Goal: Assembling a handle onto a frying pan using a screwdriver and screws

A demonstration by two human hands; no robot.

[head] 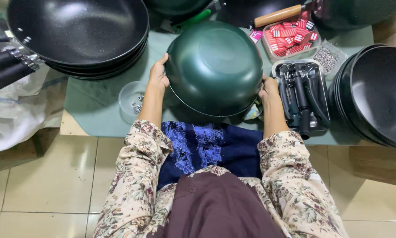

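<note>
I'm gripping the upturned green wok (214, 66) mid-frame, left hand (157, 76) and right hand (268, 88) fingers curled on opposite rims; keeping pressure even.

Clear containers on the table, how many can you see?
3. A small round tub of screws beside the left hand; a tub of red packets at the top; a bag-lined tub of silver bits right of it. More may be hidden.
</note>
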